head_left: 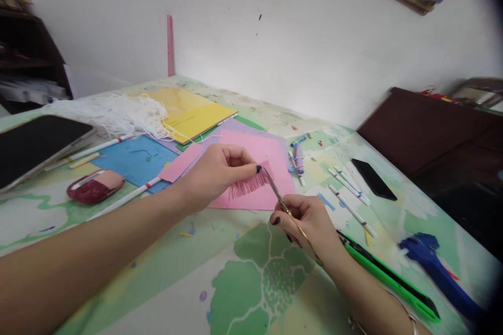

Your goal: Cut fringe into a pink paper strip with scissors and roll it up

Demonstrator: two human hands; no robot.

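Observation:
My left hand (220,172) pinches a strip of pink paper (249,184) between thumb and fingers, its lower edge cut into a fine fringe. My right hand (306,220) is closed around a pair of gold-handled scissors (288,211), whose blades point up and left and meet the strip's right end beside my left fingertips. Behind the strip lies a pink sheet (271,152) on top of a purple sheet (239,128). A smaller pink piece (181,163) rests just behind my left wrist.
Yellow paper (200,115), white yarn (129,115) and a blue sheet (131,159) lie at the back left. A maroon case (94,187) sits left. To the right are paper sticks (351,209), a phone (373,179), a green cutter (393,277) and a blue tool (436,267).

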